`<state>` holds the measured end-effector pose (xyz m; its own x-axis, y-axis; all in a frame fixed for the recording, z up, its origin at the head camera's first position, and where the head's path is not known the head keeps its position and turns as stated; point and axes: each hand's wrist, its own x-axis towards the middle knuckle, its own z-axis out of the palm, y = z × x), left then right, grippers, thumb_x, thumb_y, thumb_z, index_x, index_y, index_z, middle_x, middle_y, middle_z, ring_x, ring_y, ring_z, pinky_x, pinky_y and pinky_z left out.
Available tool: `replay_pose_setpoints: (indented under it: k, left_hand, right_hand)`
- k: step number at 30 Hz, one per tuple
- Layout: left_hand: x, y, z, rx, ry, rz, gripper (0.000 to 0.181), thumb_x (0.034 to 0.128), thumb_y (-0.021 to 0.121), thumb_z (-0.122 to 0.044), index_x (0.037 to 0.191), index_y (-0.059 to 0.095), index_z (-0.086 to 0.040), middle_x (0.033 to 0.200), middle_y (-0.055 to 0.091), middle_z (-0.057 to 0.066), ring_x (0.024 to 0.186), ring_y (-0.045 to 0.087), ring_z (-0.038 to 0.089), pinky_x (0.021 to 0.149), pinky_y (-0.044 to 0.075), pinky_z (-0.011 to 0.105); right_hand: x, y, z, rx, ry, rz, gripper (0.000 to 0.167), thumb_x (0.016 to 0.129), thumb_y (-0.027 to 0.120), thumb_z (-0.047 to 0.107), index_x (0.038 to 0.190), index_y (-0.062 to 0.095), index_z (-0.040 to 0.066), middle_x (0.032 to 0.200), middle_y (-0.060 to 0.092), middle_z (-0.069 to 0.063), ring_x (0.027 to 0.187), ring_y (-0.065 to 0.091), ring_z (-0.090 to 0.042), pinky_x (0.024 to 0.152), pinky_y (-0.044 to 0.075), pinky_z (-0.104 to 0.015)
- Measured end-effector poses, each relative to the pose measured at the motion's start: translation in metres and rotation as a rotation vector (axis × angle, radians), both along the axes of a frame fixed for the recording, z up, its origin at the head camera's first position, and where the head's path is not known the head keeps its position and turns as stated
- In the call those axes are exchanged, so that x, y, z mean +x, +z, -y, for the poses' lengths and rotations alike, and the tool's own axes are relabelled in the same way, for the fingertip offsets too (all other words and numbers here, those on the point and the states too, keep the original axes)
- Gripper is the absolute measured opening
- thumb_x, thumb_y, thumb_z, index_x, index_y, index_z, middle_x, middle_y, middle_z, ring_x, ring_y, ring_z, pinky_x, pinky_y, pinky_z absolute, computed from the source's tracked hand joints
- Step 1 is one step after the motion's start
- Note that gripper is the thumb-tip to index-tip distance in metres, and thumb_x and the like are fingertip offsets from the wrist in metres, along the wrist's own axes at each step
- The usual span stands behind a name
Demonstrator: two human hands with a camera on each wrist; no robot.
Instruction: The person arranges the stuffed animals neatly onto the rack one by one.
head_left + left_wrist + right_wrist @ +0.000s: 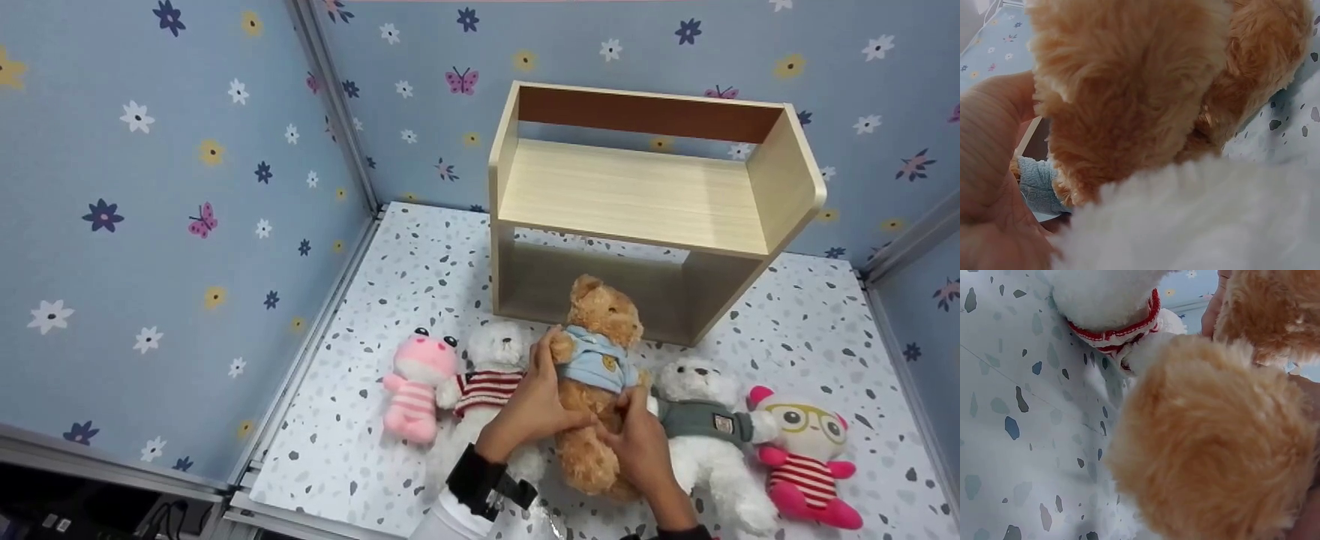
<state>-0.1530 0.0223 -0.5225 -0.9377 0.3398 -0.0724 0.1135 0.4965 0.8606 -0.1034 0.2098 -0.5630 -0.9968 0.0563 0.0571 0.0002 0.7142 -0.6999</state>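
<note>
Teddy bear (596,367), brown, in a light-blue hoodie (598,361), is gripped between both hands at front centre, before the shelf. Left hand (541,397) holds the bear's side just under its arm, thumb laid across the belly; right hand (637,442) grips the opposite side lower down, thumb also on the belly fur. Bear face-up, head toward the shelf, legs toward the person. Cannot tell whether its feet touch the tabletop (352,330).

Both wrist views mostly brown fur, with blurred white fur close to the left wrist camera.

Other plush toys on the white, speckled tabletop, left to right in the head view: pink plush toy (411,409) with eyes on top of its head; white bear (499,346) in a red-and-white striped sweater, partly behind the left arm; white bear in a grey-green top (705,427), just beside the right hand; pink-and-white plush toy (810,457) with yellow glasses.

Behind: two-tier wooden shelf (630,195), against blue walls (420,112) printed with flowers and butterflies.
</note>
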Motion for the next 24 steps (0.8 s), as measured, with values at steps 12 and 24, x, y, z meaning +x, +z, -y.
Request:
replay_pose_setpoints:
  k: [12, 24]
  left_hand:
    - [0.0003, 0.0015, 0.0002, 0.045, 0.016, 0.014, 0.134, 0.0670, 0.088, -0.018, 0.161, -0.006, -0.034, 0.165, 0.022, 0.016, 0.112, 0.064, 0.038, 0.091, 0.055, 0.038]
    - [0.0013, -0.0017, 0.0019, 0.123, 0.031, 0.007, 0.136, 0.0642, 0.086, -0.011, 0.162, -0.007, -0.030, 0.166, 0.021, 0.021, 0.128, 0.056, 0.042, 0.102, 0.052, 0.043]
  right_hand:
    - [0.0012, 0.0029, 0.0017, -0.030, -0.032, -0.011, 0.043, 0.086, 0.079, 0.011, 0.104, 0.040, 0.011, 0.088, 0.062, -0.005, 0.069, 0.050, -0.015, 0.063, 0.038, -0.028]
    - [0.0013, 0.0076, -0.0001, -0.072, -0.056, 0.019, 0.045, 0.086, 0.080, 0.016, 0.104, 0.039, 0.011, 0.092, 0.063, -0.007, 0.075, 0.053, -0.018, 0.066, 0.040, -0.030]
